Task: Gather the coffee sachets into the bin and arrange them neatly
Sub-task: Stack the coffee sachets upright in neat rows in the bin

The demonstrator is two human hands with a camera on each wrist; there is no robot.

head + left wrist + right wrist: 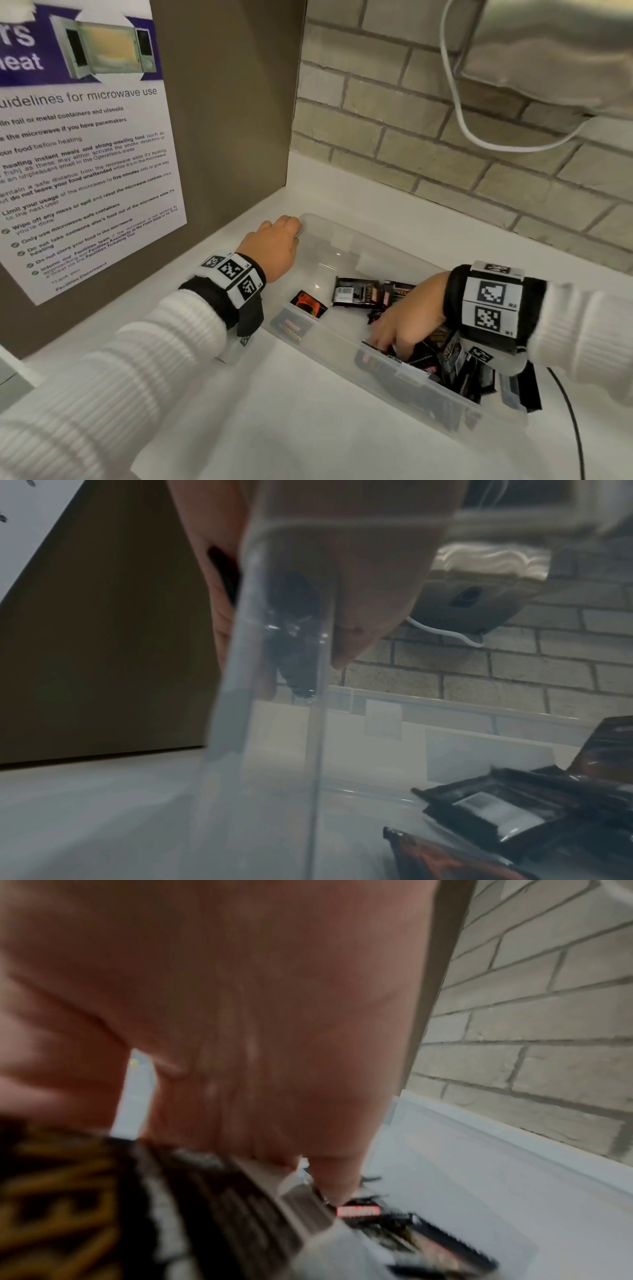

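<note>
The poster on the brown panel to your left reads "guidelines for microwave use", with lines such as "Only use microwave-safe containers" and "Wipe off any mess or spill". The dark coffee sachets carry small print; only "PREM" can be made out on one, and the rest is too small or blurred.

Your left hand sits at the far left corner of the clear plastic bin, fingers curled over the rim and gripping it. Your right hand reaches down into the bin's right half, fingers bent among a heap of sachets; from the right wrist view the fingertips press onto the packets, but you cannot tell whether any is pinched.

The bin stands on the white table, close to the brick wall behind. Inside it, a few sachets lie flat toward the middle, one with an orange print near the front wall, and the left end of the bin's floor is bare. A black cable runs along the table just right of the bin, and a white cord hangs on the wall above.
</note>
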